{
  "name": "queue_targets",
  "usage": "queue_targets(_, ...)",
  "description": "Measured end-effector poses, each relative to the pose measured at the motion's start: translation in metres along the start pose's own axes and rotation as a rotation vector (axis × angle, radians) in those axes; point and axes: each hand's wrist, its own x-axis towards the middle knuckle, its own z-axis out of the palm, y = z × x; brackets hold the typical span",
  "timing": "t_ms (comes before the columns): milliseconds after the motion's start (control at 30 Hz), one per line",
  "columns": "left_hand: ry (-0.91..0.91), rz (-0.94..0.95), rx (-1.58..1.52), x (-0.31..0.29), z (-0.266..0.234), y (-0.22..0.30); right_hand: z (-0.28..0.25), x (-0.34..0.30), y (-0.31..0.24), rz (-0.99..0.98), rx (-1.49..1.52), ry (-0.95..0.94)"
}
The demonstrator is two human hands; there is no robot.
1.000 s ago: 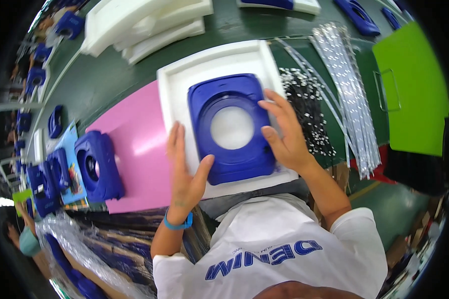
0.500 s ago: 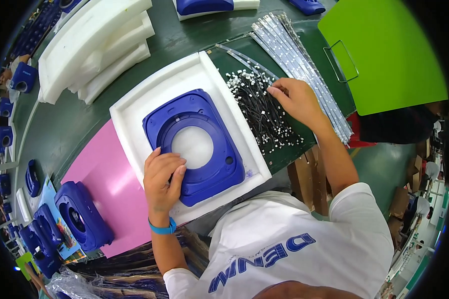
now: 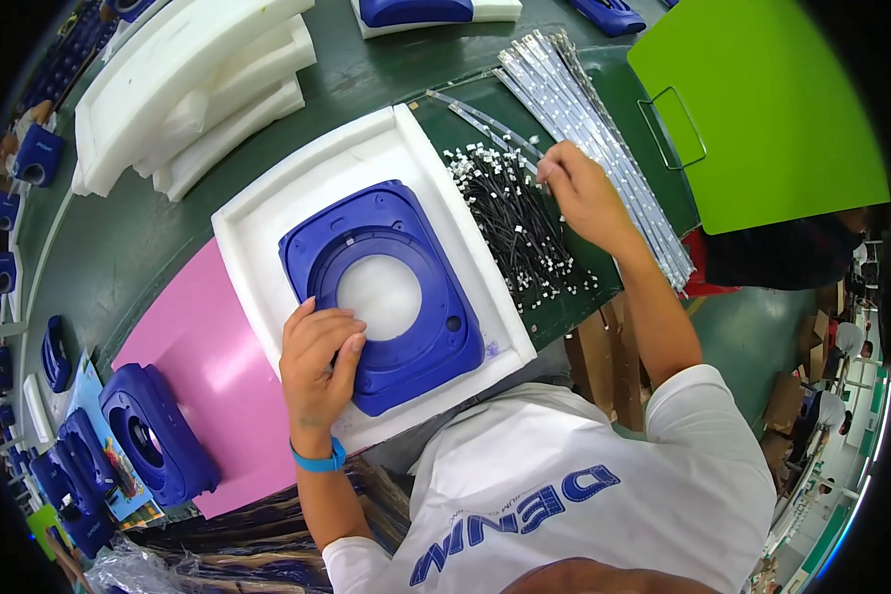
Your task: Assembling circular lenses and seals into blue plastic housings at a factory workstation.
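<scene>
A blue plastic housing (image 3: pixel 436 287) with a round opening lies inside a white foam tray (image 3: pixel 249 252). My left hand (image 3: pixel 322 358), a blue band at its wrist, has its fingers curled over the housing's lower left side, at the rim of the opening. To the right of the tray, a heap of short black cables (image 3: pixel 513 223) with small white connectors is spread out. Above the heap's right side, my right hand (image 3: pixel 586 201) is closed in a pinch by the end of a loose LED strip (image 3: pixel 485 121). What its fingertips hold is hidden.
A bundle of LED strips (image 3: pixel 604 139) lies past my right hand, beside a green board (image 3: pixel 762 119) with a wire handle. White foam pieces (image 3: pixel 188 89) are stacked at the far left. A pink sheet (image 3: pixel 203 366) and another blue housing (image 3: pixel 158 436) sit to the left.
My right hand has shifted slightly upward from the cable heap, its fingers more tightly closed. My left hand stays on the housing. The whole view has moved a little.
</scene>
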Motion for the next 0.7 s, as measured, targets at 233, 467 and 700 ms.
queue_targets(233, -0.007, -0.007, -0.004, 0.000, -0.001, 0.001, -0.013, 0.015, -0.009, 0.087, 0.962, 0.192)
queue_targets(467, -0.008, -0.010, -0.016, 0.000, -0.001, 0.000, -0.033, 0.042, -0.001, 0.276, 0.668, 0.040)
queue_targets(700, -0.003, -0.008, -0.024, 0.000, -0.002, 0.001, -0.004, 0.042, 0.045, 0.009, -0.570, -0.073)
